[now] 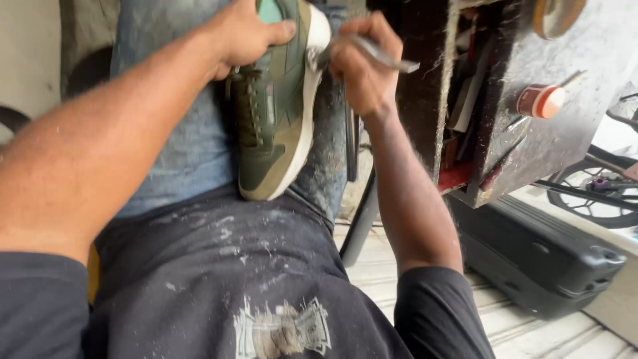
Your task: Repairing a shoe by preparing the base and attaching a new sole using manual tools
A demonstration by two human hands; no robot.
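An olive-green sneaker [276,113] with a white sole lies on its side along my jeans-clad lap, toe end toward my body. My left hand [242,33] grips the shoe at its heel and collar, thumb pressed on the upper. My right hand [364,63] is closed around a thin metal tool [385,56], whose working end meets the white sole edge near the heel. The tool's other end juts out to the right past my knuckles.
A dark, grimy wooden work stand [505,126] with tools in its slots rises at the right, a red-and-white capped tube [539,101] lying on it. A black case [538,256] sits on the plank floor below. A wheel [591,193] shows at far right.
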